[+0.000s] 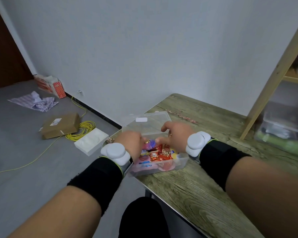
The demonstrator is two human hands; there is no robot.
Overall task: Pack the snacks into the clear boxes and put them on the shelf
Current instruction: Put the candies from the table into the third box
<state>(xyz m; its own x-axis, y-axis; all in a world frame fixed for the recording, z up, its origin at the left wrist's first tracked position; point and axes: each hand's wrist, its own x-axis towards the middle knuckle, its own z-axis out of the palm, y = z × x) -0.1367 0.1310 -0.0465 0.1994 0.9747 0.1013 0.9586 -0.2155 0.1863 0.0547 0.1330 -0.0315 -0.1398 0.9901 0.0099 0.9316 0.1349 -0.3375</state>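
I saw the clear box (159, 164) sitting at the near left corner of the wooden worktop (205, 194), its lid (148, 123) standing open at the far side. Wrapped snacks (157, 154) in red, yellow, pink and purple lay heaped inside it. My left hand (130, 143) and right hand (176, 137) were both over the box, fingers curled down among the wrappers; whether either grip had closed on a snack I could not tell. Black cuffs with pale round sensors sat on both wrists. A wooden shelf (272, 74) stood at the right beside the worktop, with another clear box (282, 127) blurred on it. On the grey floor (24, 143) to the left lay a cardboard parcel (60, 127), coiled yellow cable (82, 133), a white foam block (91, 143) and crumpled paper (36, 102).
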